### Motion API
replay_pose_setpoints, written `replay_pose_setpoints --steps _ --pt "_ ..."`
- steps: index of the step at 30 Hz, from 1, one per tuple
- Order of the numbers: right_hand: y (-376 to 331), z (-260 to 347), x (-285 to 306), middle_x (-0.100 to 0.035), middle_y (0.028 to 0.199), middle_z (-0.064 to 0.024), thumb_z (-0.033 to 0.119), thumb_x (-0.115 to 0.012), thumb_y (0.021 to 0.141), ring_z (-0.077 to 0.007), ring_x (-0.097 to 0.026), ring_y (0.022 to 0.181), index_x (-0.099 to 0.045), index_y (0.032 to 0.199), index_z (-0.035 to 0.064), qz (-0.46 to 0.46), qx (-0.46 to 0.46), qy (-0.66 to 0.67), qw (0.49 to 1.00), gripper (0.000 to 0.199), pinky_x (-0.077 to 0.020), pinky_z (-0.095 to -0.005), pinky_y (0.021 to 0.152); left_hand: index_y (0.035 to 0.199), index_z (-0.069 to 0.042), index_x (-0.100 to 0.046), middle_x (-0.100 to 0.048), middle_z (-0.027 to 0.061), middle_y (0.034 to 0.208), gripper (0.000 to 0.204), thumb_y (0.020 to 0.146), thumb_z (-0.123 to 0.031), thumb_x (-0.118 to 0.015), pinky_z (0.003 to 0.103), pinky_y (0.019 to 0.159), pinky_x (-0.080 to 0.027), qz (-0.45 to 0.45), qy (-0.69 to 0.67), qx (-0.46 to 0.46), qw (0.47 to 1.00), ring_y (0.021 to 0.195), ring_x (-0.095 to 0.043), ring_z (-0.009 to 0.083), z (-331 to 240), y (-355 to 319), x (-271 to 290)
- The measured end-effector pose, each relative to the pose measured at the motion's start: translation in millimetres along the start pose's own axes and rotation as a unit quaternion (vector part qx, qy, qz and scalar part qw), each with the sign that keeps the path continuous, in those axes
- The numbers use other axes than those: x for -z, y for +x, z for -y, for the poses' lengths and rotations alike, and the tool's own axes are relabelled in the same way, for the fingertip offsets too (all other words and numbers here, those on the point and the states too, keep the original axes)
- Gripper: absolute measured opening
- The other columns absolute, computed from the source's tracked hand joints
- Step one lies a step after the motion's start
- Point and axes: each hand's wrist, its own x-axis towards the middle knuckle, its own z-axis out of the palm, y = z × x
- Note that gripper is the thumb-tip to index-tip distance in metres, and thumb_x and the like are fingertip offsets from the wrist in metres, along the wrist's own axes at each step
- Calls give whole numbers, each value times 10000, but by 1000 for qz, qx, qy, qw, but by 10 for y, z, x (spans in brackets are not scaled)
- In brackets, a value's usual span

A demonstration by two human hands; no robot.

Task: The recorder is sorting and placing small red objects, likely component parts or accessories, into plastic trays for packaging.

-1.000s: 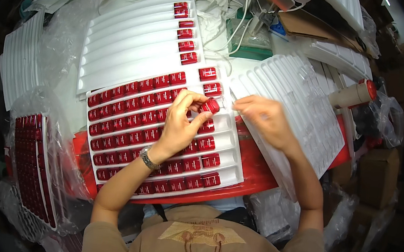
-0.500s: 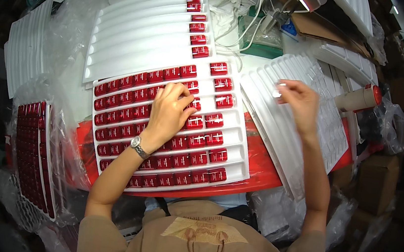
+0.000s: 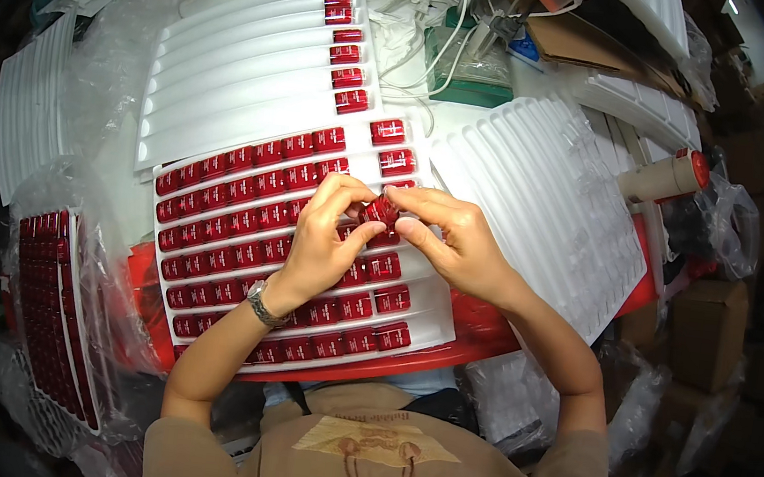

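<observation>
Over the right part of a white ribbed tray (image 3: 435,309), both hands meet at a small glossy red block (image 3: 379,211) with pale print. My left hand (image 3: 320,243), a watch at its wrist, pinches the block from the left between thumb and fingers. From the right, the thumb and fingertips of my right hand (image 3: 464,248) close around the same block. Fingers partly cover it, and I cannot make out any smaller thing between them. Similar red blocks (image 3: 296,145) lie in rows along the tray's channels beneath; my hands hide some.
Behind lies another white tray (image 3: 242,62) with a column of red blocks at its right end. Stacked white trays (image 3: 538,190) stand at the right, beside a beige cylinder with a red end (image 3: 666,181). A filled tray (image 3: 49,304) in clear plastic is at left; cables (image 3: 452,39) run behind.
My right hand has come left and down from above the stacked trays to meet the left. The left has lifted from the row and now pinches a red block. The view has shifted slightly.
</observation>
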Motion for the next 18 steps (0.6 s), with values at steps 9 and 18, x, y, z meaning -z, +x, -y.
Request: replay_pose_setpoints --steps 9,18 --pt "254 -897 1822 -627 1034 -150 241 -650 833 -279 -562 1035 -606 1090 40 -257 -91 -599 753 329 -484 -432 806 905 52 -567 -536 155 929 256 706 -8 -716 356 739 -486 54 211 -62 974 862 -548 276 126 138 189" --pt "232 -1058 1879 -628 955 -95 102 -623 822 -234 -570 918 -598 1038 64 -230 33 -595 770 221 -468 -402 710 994 21 -651 -564 101 951 344 703 -132 -753 357 767 -446 -8 296 -41 954 870 -532 246 258 227 333"
